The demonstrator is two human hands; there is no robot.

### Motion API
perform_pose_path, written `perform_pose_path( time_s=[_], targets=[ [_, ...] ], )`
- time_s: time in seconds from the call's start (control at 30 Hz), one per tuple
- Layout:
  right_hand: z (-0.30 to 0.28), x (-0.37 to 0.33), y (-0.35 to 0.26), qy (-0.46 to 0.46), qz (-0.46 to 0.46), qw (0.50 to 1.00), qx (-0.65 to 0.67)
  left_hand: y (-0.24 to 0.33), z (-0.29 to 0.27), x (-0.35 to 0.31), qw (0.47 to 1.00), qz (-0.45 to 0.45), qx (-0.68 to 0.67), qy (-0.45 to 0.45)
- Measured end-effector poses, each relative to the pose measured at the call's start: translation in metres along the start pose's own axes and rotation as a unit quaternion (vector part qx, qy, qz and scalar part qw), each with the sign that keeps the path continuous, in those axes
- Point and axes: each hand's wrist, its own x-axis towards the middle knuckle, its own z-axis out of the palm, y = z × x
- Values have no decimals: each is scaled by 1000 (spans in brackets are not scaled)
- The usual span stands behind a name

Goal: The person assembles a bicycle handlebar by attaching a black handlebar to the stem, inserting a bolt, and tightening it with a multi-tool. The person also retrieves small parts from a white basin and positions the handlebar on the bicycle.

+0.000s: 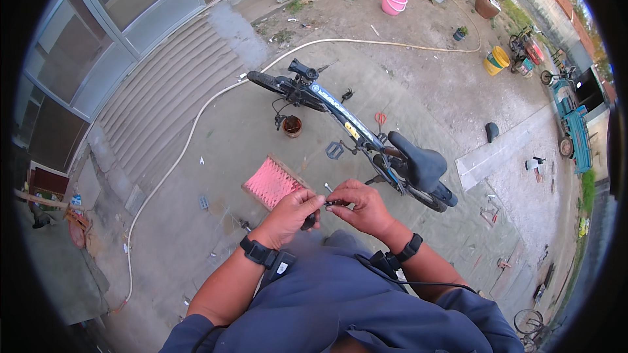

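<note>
In front of my body my two hands meet with their fingertips close together. My left hand (pixel 294 214) is closed, thumb and fingers pinching a small dark part (pixel 327 203), and a black piece (pixel 309 221) shows below its fingers. My right hand (pixel 363 206) pinches at the same small part from the other side. A thin silver bolt-like rod (pixel 328 187) sticks up by the right fingertips; whether it joins the dark part, I cannot tell. Beyond my hands a bicycle (pixel 347 117) without handlebars in view stands upright, its black saddle (pixel 424 160) to the right.
A pink-topped low stool (pixel 271 182) stands just beyond my left hand. Past it are a rusty tin (pixel 292 127) and a long hose (pixel 194 131). Red-handled scissors (pixel 381 118) lie behind the bicycle. Loose tools (pixel 489 212) lie at the right; buckets (pixel 394 2) stand farther off.
</note>
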Motion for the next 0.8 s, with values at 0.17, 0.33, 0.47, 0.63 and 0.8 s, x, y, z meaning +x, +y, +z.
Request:
perform_pose_path(
  time_s=[0.17,0.33,0.47,0.63,0.8],
  targets=[
    [1,39,-5,-20,36,999,16,24,-24,11,998,-14,-57,-2],
    [9,77,4,2,81,991,110,43,-44,34,993,14,-117,23],
    [6,105,26,9,112,985,129,56,-52,59,990,76,-107,58],
    [3,148,69,11,169,953,253,83,-56,102,982,137,-83,97],
    [-14,188,113,46,202,929,307,108,-46,160,975,116,-104,160]
  ],
)
